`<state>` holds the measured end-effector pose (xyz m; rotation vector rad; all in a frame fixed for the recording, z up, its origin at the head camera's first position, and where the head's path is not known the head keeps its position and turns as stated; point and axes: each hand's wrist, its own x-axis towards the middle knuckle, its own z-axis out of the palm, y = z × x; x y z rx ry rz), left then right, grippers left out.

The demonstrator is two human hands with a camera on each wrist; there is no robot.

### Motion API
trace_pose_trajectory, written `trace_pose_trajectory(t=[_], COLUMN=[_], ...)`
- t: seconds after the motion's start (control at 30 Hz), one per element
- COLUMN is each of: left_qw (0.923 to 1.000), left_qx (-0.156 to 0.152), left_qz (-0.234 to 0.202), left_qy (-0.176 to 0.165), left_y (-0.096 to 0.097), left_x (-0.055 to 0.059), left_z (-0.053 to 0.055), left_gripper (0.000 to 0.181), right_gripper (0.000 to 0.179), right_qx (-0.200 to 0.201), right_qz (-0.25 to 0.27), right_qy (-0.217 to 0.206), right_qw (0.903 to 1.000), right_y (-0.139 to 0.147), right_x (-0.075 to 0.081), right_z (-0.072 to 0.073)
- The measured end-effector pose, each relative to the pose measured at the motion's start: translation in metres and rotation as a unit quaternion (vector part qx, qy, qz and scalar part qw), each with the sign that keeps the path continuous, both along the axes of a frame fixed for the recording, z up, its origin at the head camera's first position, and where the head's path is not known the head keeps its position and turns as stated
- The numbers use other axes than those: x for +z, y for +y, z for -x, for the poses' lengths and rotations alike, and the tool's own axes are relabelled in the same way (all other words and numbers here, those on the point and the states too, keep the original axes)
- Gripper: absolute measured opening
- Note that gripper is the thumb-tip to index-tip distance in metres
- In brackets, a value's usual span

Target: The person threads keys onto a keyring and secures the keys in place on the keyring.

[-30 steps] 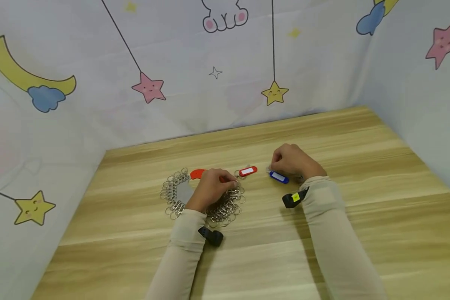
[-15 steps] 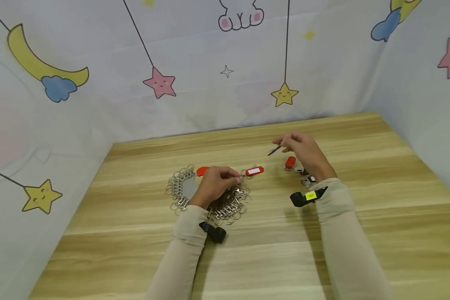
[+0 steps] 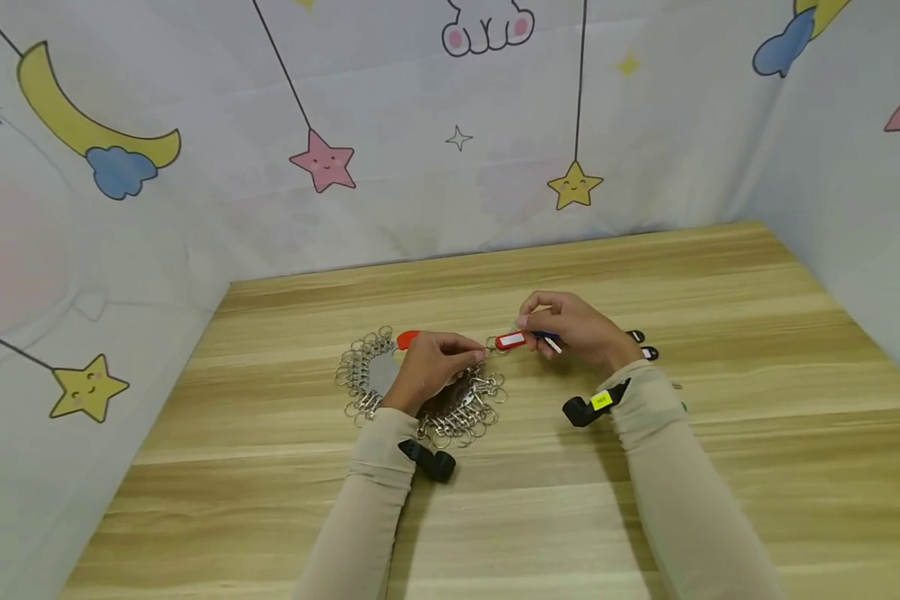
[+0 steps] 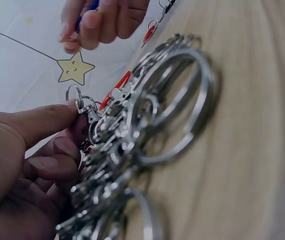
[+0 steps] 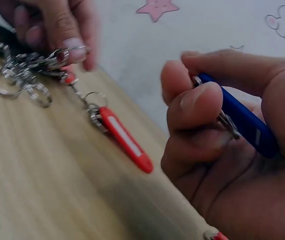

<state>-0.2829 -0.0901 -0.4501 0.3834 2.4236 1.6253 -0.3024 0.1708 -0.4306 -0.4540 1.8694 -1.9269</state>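
Note:
My left hand [image 3: 433, 367] reaches over a round disc [image 3: 382, 372] whose edge is lined with metal snap hooks and split rings [image 3: 461, 423]. In the left wrist view, thumb and finger pinch a small split ring [image 4: 73, 95] standing up from the disc's edge. My right hand [image 3: 573, 327] holds a blue key tag [image 5: 250, 120] between thumb and fingers, with a small metal piece [image 5: 228, 125] hanging beside it. A red key tag [image 5: 126, 142] with a white label hangs from one of the disc's hooks and lies on the table, just left of the right hand.
Several more key tags lie beyond the right wrist, among them a black one [image 3: 635, 337]; the arm partly hides them. A red patch [image 3: 408, 339] shows on the disc's far side. Printed cloth [image 3: 390, 225] stands along the table's back edge.
The right hand has picked the blue key tag up from the table and carried it left, close to the red tag. The left hand keeps its place at the disc's edge.

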Motion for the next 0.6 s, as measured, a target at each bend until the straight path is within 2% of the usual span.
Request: trace_pose_trajectory(t=[0.13,0.23,0.43,0.6], left_qw=[1.0,1.0,1.0,0.9999], left_qx=[-0.002,0.0,-0.002,-0.007], left_qz=[0.0,-0.003,0.0,0.009], left_qy=[0.001,-0.002,0.005,0.004], left_y=[-0.001,-0.002,-0.001,0.0], left_x=[0.0,-0.001,-0.001,0.0], left_z=[0.001,0.001,0.001,0.001], left_gripper=[0.011,0.011,0.006,0.007], right_gripper=[0.021,0.022,0.023,0.023], right_qx=[0.076,0.102,0.107,0.071], right_qz=[-0.024,-0.025,-0.009,0.0], right_qy=[-0.018,-0.028,-0.027,-0.027], right_qw=[0.9967,0.9941,0.9939,0.9971], right_y=[-0.009,-0.013,-0.018,-0.023], right_x=[-0.006,-0.009,-0.016,-0.019], right_z=[-0.002,-0.003,-0.003,-0.002])
